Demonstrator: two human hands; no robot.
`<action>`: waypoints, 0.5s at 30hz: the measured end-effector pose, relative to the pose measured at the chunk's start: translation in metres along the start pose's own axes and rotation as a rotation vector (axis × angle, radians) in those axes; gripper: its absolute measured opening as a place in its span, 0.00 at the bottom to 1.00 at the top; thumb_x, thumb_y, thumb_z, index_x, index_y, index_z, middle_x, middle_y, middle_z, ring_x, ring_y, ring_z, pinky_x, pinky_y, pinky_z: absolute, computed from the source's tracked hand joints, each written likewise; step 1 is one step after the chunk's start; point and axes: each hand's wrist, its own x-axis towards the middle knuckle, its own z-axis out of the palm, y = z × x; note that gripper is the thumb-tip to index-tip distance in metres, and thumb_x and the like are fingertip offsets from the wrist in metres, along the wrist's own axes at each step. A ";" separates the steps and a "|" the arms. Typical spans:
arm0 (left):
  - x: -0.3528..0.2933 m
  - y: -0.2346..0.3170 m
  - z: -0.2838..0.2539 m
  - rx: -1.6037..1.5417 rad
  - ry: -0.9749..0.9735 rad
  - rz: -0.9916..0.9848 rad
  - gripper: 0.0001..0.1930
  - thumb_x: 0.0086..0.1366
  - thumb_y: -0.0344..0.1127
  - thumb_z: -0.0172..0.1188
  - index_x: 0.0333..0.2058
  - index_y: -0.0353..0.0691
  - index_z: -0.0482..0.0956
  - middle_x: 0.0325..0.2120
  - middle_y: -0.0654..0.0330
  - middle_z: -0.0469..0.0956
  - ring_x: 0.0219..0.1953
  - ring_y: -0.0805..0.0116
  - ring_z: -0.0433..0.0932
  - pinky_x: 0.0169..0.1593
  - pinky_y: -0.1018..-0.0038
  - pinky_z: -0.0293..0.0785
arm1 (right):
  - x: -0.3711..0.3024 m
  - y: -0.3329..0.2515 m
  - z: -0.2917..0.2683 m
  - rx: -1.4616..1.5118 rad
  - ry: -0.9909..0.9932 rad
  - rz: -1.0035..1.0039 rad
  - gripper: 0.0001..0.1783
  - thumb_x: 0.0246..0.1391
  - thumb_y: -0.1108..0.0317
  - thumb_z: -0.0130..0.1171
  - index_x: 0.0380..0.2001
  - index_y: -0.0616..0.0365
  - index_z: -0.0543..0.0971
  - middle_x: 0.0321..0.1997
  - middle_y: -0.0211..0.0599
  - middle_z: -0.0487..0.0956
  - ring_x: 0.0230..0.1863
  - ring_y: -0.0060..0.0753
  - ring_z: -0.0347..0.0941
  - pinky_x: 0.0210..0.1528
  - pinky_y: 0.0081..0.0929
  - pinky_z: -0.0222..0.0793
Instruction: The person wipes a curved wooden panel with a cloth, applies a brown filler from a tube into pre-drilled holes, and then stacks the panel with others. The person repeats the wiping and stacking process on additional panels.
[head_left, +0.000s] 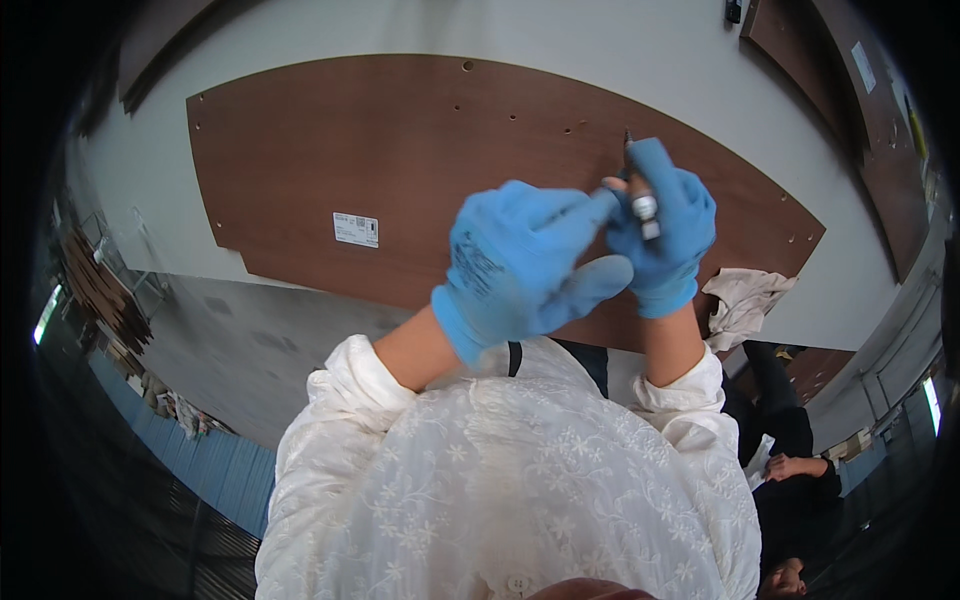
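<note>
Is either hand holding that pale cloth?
No, the pale cloth lies at the brown board's edge, apart from the left hand and the right hand, which grips a pen-like tool.

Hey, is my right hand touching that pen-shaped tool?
Touching. The head view shows your right hand gripping the pen-shaped tool, its silver part against the blue glove and its thin tip sticking out.

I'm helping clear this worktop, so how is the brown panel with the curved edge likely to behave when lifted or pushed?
The brown panel is probably stiff, since it lies flat and looks like board. It may feel heavy or awkward, as it spans much of the pale worktop. Its face looks smooth, so it might slide when pushed.
</note>
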 end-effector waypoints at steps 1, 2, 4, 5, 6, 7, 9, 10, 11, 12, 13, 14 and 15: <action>-0.001 -0.009 -0.003 0.012 -0.023 -0.022 0.16 0.64 0.40 0.67 0.46 0.36 0.87 0.36 0.56 0.86 0.34 0.59 0.81 0.39 0.68 0.75 | 0.001 0.003 -0.001 0.050 0.005 0.097 0.18 0.51 0.65 0.75 0.45 0.52 0.84 0.30 0.33 0.82 0.26 0.38 0.76 0.31 0.35 0.72; 0.002 -0.027 -0.005 0.030 0.133 0.047 0.19 0.65 0.48 0.69 0.46 0.39 0.86 0.37 0.56 0.86 0.32 0.56 0.83 0.37 0.64 0.77 | 0.002 0.004 0.000 0.183 0.032 0.197 0.18 0.53 0.72 0.72 0.48 0.60 0.83 0.36 0.38 0.84 0.30 0.33 0.81 0.34 0.31 0.77; 0.005 -0.063 -0.012 0.072 0.315 0.054 0.18 0.64 0.44 0.69 0.46 0.37 0.86 0.37 0.52 0.87 0.36 0.54 0.85 0.39 0.65 0.79 | 0.002 0.002 0.003 0.577 0.088 0.621 0.18 0.55 0.76 0.69 0.50 0.67 0.82 0.37 0.42 0.86 0.34 0.29 0.85 0.35 0.24 0.81; 0.005 -0.078 -0.014 0.038 0.357 -0.022 0.14 0.65 0.39 0.66 0.44 0.35 0.87 0.35 0.51 0.87 0.34 0.52 0.85 0.40 0.65 0.80 | 0.001 -0.001 0.005 0.597 0.077 0.644 0.18 0.55 0.76 0.69 0.50 0.68 0.81 0.37 0.43 0.86 0.35 0.29 0.85 0.36 0.23 0.82; 0.003 -0.089 -0.014 0.039 0.397 -0.111 0.12 0.65 0.34 0.64 0.41 0.33 0.87 0.33 0.50 0.87 0.33 0.52 0.85 0.41 0.65 0.81 | -0.001 -0.004 0.007 0.617 0.064 0.669 0.18 0.56 0.77 0.69 0.50 0.68 0.81 0.37 0.43 0.86 0.35 0.28 0.85 0.36 0.22 0.83; 0.004 -0.100 -0.012 0.019 0.405 -0.159 0.11 0.65 0.34 0.64 0.40 0.33 0.88 0.32 0.50 0.87 0.32 0.54 0.85 0.40 0.66 0.81 | -0.002 -0.007 0.010 0.636 0.051 0.695 0.18 0.56 0.77 0.68 0.50 0.69 0.81 0.37 0.44 0.86 0.36 0.28 0.86 0.36 0.21 0.83; 0.000 -0.112 -0.008 0.038 0.422 -0.186 0.10 0.65 0.33 0.63 0.39 0.33 0.88 0.30 0.51 0.87 0.31 0.56 0.85 0.38 0.67 0.80 | -0.004 -0.012 0.016 0.617 0.052 0.688 0.18 0.56 0.77 0.69 0.50 0.69 0.81 0.35 0.44 0.86 0.34 0.28 0.86 0.35 0.22 0.83; -0.002 -0.114 -0.006 0.084 0.417 -0.176 0.10 0.65 0.33 0.63 0.38 0.33 0.89 0.29 0.51 0.87 0.31 0.57 0.85 0.37 0.68 0.80 | -0.004 -0.014 0.019 0.609 0.054 0.657 0.18 0.56 0.77 0.69 0.50 0.69 0.81 0.35 0.44 0.86 0.32 0.28 0.85 0.35 0.22 0.83; -0.004 -0.115 -0.005 0.135 0.396 -0.176 0.10 0.65 0.33 0.64 0.38 0.34 0.89 0.29 0.51 0.87 0.30 0.58 0.85 0.36 0.68 0.80 | -0.003 -0.014 0.022 0.612 0.076 0.661 0.18 0.55 0.75 0.70 0.49 0.68 0.82 0.35 0.43 0.86 0.33 0.26 0.84 0.35 0.22 0.82; -0.005 -0.114 -0.005 0.120 0.392 -0.182 0.09 0.65 0.32 0.63 0.39 0.33 0.89 0.30 0.52 0.87 0.32 0.59 0.85 0.38 0.69 0.80 | -0.003 -0.014 0.024 0.551 0.072 0.644 0.18 0.55 0.74 0.71 0.48 0.67 0.82 0.35 0.42 0.86 0.32 0.26 0.84 0.35 0.22 0.81; -0.006 -0.114 -0.005 0.111 0.377 -0.193 0.10 0.65 0.30 0.63 0.40 0.33 0.89 0.32 0.53 0.88 0.33 0.61 0.85 0.39 0.71 0.80 | -0.001 -0.013 0.027 0.488 0.066 0.605 0.18 0.54 0.73 0.72 0.47 0.66 0.82 0.35 0.42 0.86 0.32 0.26 0.84 0.35 0.23 0.80; -0.006 -0.115 -0.006 0.099 0.377 -0.206 0.10 0.65 0.29 0.63 0.41 0.33 0.89 0.34 0.53 0.88 0.34 0.62 0.85 0.41 0.72 0.80 | 0.000 -0.012 0.029 0.426 0.063 0.563 0.17 0.54 0.72 0.72 0.47 0.65 0.83 0.34 0.41 0.86 0.32 0.26 0.84 0.35 0.23 0.80; -0.005 -0.115 -0.006 0.096 0.391 -0.175 0.09 0.65 0.30 0.63 0.40 0.34 0.89 0.32 0.53 0.88 0.33 0.61 0.85 0.38 0.71 0.80 | 0.001 -0.011 0.030 0.398 0.057 0.544 0.18 0.53 0.71 0.73 0.46 0.64 0.83 0.34 0.41 0.86 0.32 0.27 0.83 0.35 0.24 0.79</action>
